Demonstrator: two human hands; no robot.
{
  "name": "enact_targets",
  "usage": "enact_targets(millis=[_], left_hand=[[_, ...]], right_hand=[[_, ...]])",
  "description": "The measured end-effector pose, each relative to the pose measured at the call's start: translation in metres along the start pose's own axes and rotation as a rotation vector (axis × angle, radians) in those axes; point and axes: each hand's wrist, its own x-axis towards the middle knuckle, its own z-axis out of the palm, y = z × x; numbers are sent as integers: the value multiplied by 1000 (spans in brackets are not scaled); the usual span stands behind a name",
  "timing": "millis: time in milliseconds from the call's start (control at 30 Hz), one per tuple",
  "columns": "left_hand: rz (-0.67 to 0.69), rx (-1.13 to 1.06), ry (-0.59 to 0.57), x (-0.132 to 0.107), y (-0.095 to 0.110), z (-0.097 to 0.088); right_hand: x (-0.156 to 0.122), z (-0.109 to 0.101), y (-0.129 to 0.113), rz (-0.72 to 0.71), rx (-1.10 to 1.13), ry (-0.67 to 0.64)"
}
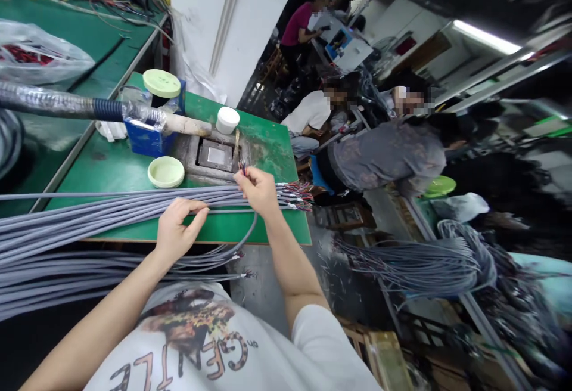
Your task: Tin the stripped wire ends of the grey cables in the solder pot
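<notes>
Right hand around grey cable, beside bundle.

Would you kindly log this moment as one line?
left hand: on grey sheathed cable bundle | right hand: pinching stripped coloured wire ends by square grey metal pot

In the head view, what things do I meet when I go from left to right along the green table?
Plastic bag, blue box, white jar, right hand pinching a cable tip, stripped wire ends.
</notes>
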Motion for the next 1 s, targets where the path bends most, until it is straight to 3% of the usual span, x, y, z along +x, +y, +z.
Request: enact_targets(millis=[133,333,600,1000], left_hand=[[181,178,-94,-2,-17,-1],[164,215,-135,-3,-18,0],[145,208,-145,-2,-19,-1],[179,200,-130,-1,-22,-2]], right_hand=[[52,-12,22,-14,-337,-71],[101,4,41,-5,-715,-188],[119,28,41,35,-916,-298],[130,37,41,67,-1008,-357]])
